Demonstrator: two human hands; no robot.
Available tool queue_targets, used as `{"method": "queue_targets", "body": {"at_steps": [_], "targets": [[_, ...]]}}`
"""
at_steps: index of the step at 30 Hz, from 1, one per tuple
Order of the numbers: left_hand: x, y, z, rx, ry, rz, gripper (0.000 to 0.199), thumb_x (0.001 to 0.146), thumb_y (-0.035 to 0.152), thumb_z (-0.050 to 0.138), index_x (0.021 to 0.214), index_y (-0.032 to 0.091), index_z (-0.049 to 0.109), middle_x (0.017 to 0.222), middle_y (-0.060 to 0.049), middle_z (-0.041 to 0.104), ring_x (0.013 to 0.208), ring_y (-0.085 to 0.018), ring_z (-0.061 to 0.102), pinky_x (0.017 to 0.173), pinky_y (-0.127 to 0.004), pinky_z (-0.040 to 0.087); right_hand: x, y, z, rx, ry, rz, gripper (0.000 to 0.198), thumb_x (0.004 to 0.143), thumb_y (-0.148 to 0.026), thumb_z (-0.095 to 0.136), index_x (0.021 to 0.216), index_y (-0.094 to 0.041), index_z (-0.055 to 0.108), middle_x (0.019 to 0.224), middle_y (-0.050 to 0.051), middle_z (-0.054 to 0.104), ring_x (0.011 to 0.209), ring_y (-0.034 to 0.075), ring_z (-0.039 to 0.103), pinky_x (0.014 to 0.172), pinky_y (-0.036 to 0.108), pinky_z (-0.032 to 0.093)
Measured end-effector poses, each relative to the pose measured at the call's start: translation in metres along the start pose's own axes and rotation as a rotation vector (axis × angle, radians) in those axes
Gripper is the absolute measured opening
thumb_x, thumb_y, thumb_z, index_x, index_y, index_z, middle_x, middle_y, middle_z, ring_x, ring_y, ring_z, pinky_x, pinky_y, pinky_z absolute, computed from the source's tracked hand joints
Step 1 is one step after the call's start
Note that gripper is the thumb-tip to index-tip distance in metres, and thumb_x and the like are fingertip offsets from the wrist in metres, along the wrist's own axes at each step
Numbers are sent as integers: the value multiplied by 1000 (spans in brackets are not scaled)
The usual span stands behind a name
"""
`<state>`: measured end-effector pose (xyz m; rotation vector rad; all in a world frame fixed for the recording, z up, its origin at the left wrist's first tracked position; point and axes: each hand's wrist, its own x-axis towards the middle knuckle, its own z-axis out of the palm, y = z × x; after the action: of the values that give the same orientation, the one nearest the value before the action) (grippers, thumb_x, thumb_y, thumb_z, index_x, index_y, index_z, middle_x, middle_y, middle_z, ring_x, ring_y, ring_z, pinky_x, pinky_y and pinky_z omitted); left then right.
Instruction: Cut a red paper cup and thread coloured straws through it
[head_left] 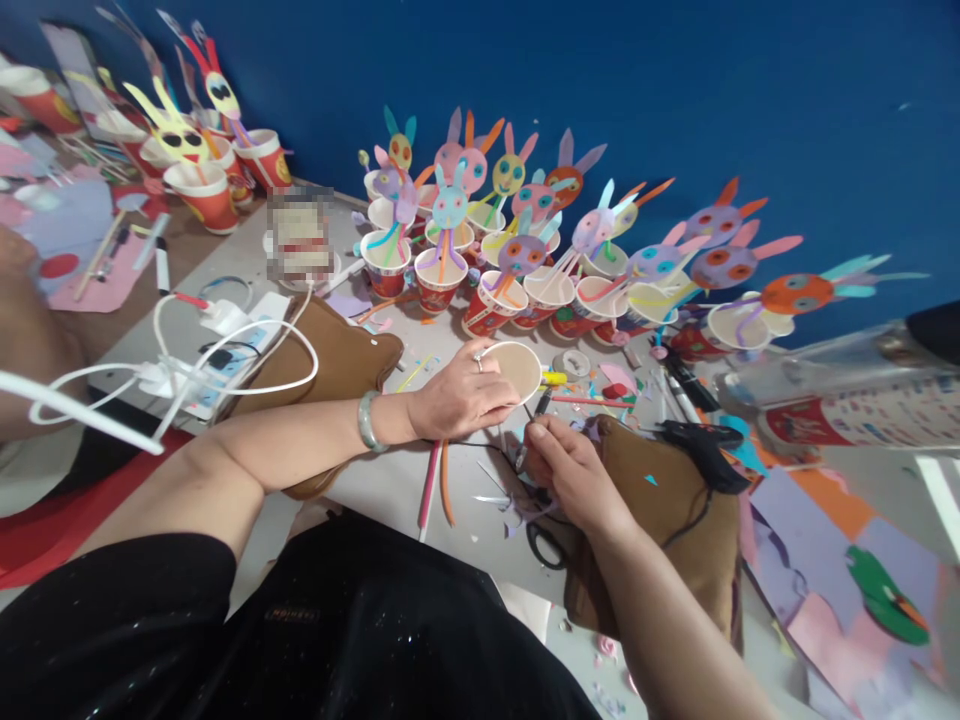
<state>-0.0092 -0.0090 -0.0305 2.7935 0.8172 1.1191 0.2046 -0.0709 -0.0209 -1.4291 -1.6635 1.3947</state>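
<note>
My left hand (pixel 463 398) is closed around a paper cup (pixel 520 370), with a ring and a bracelet on that arm. The cup is tilted so its pale round end faces up toward me. Just right of it, my right hand (pixel 566 462) pinches a slim dark tool (pixel 534 412) whose tip is close to the cup's lower edge; its kind cannot be made out, and the fingers hide part of it. Below the left hand lie a pink strip (pixel 430 482) and an orange strip (pixel 447 485). Black-handled scissors (pixel 547 547) rest beside my right wrist.
Several red paper cups (pixel 442 285) with paper rabbit heads stand along the blue wall (pixel 675 90). A power strip (pixel 232 365) with white cables is at left, a clear bottle (pixel 832 390) at right. Brown cushions (pixel 660 500) flank the work spot. Another person's arm (pixel 34 330) shows far left.
</note>
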Motion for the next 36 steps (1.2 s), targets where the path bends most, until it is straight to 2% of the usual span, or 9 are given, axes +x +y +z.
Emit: {"method": "queue_targets", "body": {"at_steps": [2, 8, 10, 15, 17, 23, 28, 32, 36], "targets": [[0, 0, 0, -5, 8, 7, 24, 101, 28, 49, 88, 20, 68, 74, -1, 71, 83, -18, 62, 111, -49, 40, 1, -1, 0, 83, -42, 25, 43, 98, -62, 45, 77, -25, 43, 54, -9, 32, 45, 11, 27, 45, 24, 25], [-1, -1, 2, -44, 8, -13, 23, 101, 27, 50, 88, 19, 67, 74, -1, 71, 83, -18, 63, 112, -49, 39, -2, -2, 4, -350, 256, -166, 30, 96, -48, 53, 80, -23, 53, 57, -4, 47, 51, 13, 42, 55, 27, 33], [-1, -1, 2, -39, 34, 3, 23, 101, 27, 50, 88, 19, 67, 75, 0, 71, 84, -18, 64, 111, -48, 38, -2, -2, 4, -366, 280, -170, 28, 95, -48, 54, 82, -23, 53, 57, -4, 47, 51, 13, 43, 55, 28, 33], [-2, 1, 2, -9, 70, 24, 23, 102, 26, 50, 89, 19, 68, 74, 0, 71, 83, -17, 63, 111, -47, 38, 2, -1, 2, 96, -23, 36, 42, 97, -62, 46, 76, -26, 42, 54, -9, 32, 45, 10, 25, 44, 25, 24], [-2, 1, 2, -9, 74, 31, 24, 102, 26, 50, 90, 19, 69, 75, 0, 72, 83, -17, 63, 111, -47, 38, 2, -1, 1, 115, -36, 39, 42, 97, -62, 46, 77, -25, 43, 54, -9, 32, 44, 10, 25, 44, 24, 24], [-2, 1, 2, -69, 14, -22, 28, 103, 30, 47, 91, 20, 70, 81, -1, 75, 85, -17, 64, 114, -47, 36, -2, 4, 3, -545, 307, -211, 33, 98, -50, 48, 88, -21, 58, 55, -2, 53, 49, 15, 50, 54, 26, 33], [-3, 1, 5, -102, 46, -33, 27, 103, 31, 49, 88, 19, 69, 79, -1, 73, 84, -17, 64, 113, -47, 38, -4, 10, 4, -823, 394, -280, 40, 102, -51, 41, 94, -18, 64, 56, 3, 61, 49, 17, 56, 52, 27, 27], [-3, 2, 8, -106, 63, -74, 29, 103, 33, 48, 87, 19, 68, 77, -2, 72, 83, -17, 64, 113, -46, 39, -3, 6, 4, -665, 357, -235, 36, 99, -52, 46, 92, -20, 62, 55, 0, 57, 49, 16, 51, 52, 26, 29], [-2, 3, 9, -94, 30, -122, 32, 103, 34, 46, 86, 19, 69, 74, -2, 69, 80, -17, 64, 113, -47, 42, 1, 3, 2, -157, 117, -72, 40, 98, -59, 49, 81, -23, 53, 53, -5, 45, 48, 13, 41, 49, 25, 33]]}}
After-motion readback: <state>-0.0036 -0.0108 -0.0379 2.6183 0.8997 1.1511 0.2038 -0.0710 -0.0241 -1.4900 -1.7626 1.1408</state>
